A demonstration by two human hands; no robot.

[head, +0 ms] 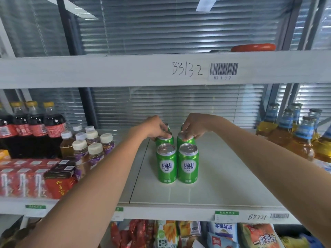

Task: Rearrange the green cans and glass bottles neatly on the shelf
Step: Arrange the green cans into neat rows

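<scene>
Two bare forearms, no sleeves showing. Left hand [157, 127] and right hand [192, 127] bare too: no gloves, rings or watch visible.

I see a white laminate shelf board [223, 176] carrying green aluminium cans [187, 165] in two columns at centre, amber glass bottles with blue labels [302, 140] at right, and dark cola bottles [35, 127], white-capped small bottles [93, 151] and red cartons [21, 178] at left.

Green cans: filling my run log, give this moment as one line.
left hand grips can | right hand grips can | bottles untouched
</scene>
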